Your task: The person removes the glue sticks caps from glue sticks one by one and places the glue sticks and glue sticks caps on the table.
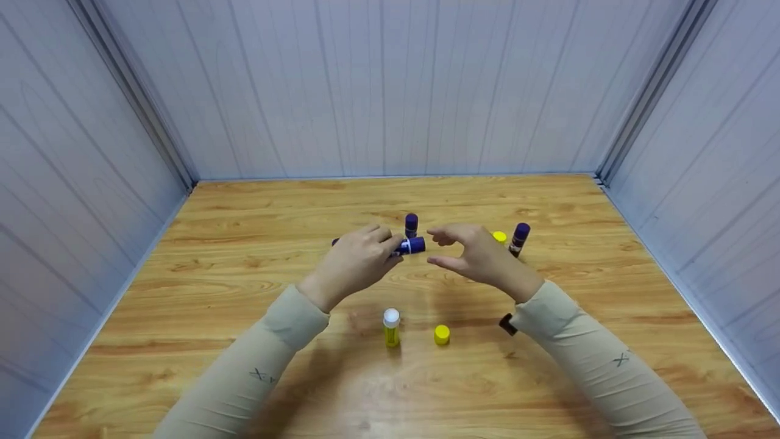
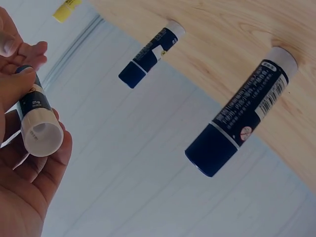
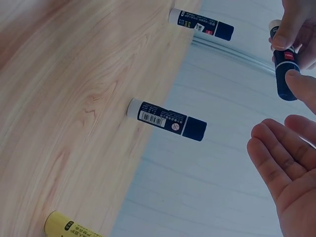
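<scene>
Navy blue stands out first on my head feed: a glue stick [image 1: 412, 246], held nearly level in the person's left hand [image 1: 356, 259], its capped end pointing right. From the left wrist I see the thumb laid across the dark barrel, fingers behind it, and the round white base turned toward my lens.

The right hand [image 1: 478, 251] holds nothing; its thumb and fingers are parted just beside the navy cap [image 3: 283, 86]. My head feed shows a slim gap there, while from the right wrist a thumb overlaps the cap, so I can't tell whether they touch.

Behind the held stick, a second navy stick [image 1: 411, 224] stands upright on the wooden tabletop [image 1: 183, 305]. A third one [image 2: 242, 111] also stands on its white base; the left hand hides most of it from the head camera. Off to the right I have a fourth navy stick [image 1: 518, 238], with a yellow tube [image 1: 499, 236] just left of it, partly covered by the right hand.

Nearer the person, a yellow glue stick [image 1: 392, 334] with a white top stands upright, a short yellow cap [image 1: 442, 335] near its right. Beside the right sleeve [image 1: 600, 353] I make out a small dark object [image 1: 507, 324] that I can't identify.
</scene>
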A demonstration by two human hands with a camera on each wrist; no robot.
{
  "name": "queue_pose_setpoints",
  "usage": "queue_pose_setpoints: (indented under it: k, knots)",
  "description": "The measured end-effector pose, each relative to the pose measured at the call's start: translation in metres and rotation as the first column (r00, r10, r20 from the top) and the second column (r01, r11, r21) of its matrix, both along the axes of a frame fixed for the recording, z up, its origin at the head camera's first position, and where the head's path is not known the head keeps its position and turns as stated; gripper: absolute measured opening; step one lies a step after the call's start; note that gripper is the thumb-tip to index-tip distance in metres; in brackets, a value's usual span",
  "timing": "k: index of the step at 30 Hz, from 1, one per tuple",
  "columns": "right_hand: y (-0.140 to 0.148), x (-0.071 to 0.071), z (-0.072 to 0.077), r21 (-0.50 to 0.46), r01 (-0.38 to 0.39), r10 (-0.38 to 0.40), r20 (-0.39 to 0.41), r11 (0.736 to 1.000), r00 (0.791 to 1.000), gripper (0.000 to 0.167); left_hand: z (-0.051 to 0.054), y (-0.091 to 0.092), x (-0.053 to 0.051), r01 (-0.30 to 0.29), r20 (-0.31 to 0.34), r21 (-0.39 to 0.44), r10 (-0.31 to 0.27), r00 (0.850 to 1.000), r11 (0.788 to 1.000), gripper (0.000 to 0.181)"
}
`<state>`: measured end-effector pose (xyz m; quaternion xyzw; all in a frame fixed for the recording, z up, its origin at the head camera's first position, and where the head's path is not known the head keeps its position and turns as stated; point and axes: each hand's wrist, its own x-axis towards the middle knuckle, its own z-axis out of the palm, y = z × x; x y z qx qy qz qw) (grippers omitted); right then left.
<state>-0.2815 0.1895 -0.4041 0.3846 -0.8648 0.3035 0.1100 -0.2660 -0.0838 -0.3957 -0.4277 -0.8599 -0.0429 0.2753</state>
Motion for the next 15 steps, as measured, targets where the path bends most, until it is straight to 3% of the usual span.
queue_pose_setpoints:
  k: [9, 15]
  knots:
    - [-0.006, 0.0, -0.002, 0.022, -0.067, 0.067, -0.001, 0.998, 0.998, 0.039, -0.002, 0.011, 0.003, 0.005, -0.051, -0.074, -0.009, 0.999, 0.997, 0.032]
    - [-0.008, 0.001, -0.004, 0.006, -0.088, 0.087, 0.01, 0.996, 0.996, 0.029, -0.004, 0.013, 0.003, 0.009, -0.061, -0.07, -0.013, 0.998, 0.998, 0.032]
